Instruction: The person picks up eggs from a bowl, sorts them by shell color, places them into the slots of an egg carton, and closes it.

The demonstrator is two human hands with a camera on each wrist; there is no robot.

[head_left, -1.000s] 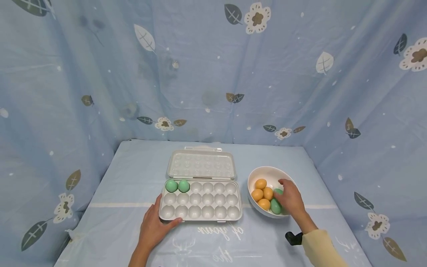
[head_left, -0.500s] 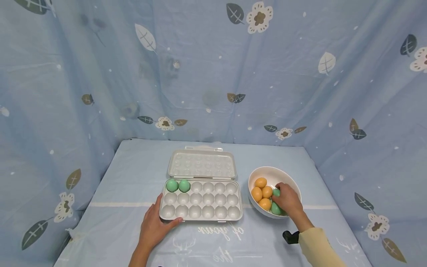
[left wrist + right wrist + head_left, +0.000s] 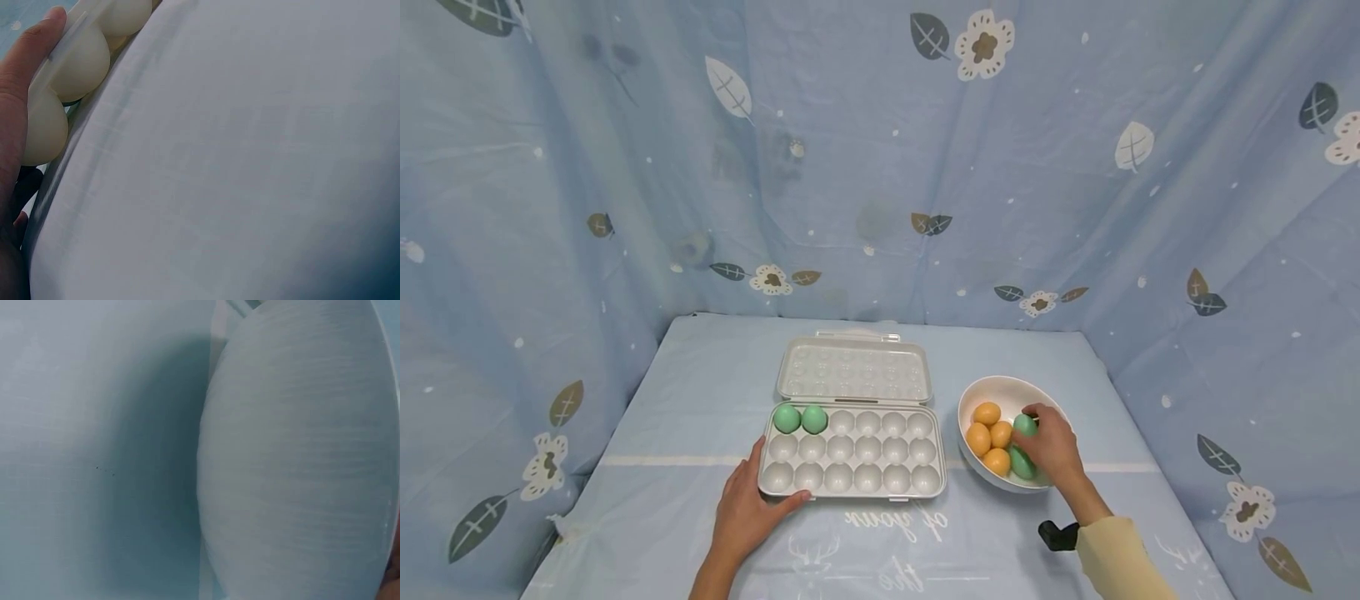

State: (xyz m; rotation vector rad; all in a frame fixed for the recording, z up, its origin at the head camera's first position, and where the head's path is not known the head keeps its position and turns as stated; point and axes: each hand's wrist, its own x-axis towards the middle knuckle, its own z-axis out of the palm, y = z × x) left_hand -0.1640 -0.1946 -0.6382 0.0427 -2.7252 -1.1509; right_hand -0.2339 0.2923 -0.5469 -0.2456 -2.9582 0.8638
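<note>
A grey-white egg tray point(image 3: 867, 450) lies with its lid opened back, two green eggs point(image 3: 801, 418) in the far-left cups. My left hand point(image 3: 747, 510) grips its near-left corner, fingers along the side and thumb on the front edge; the left wrist view shows the thumb point(image 3: 31, 53) against the rim. Inside the white bowl point(image 3: 997, 386), my right hand point(image 3: 1056, 447) pinches a green egg point(image 3: 1025, 424) between thumb and fingertips. Another green egg point(image 3: 1021, 462) lies just below it, beside several orange eggs point(image 3: 978, 438). The right wrist view mostly catches the bowl's outer wall point(image 3: 294, 450).
The clear lid point(image 3: 853, 369) lies flat behind the tray. Blue cloth covers the table point(image 3: 715, 358). A patterned blue curtain point(image 3: 865, 167) hangs behind and at both sides. A black wrist mount point(image 3: 1058, 536) sits by the right sleeve point(image 3: 1120, 554).
My right hand has dipped further into the bowl, shifted among the green eggs, and now has one between thumb and fingertips. The left hand and the tray stay put.
</note>
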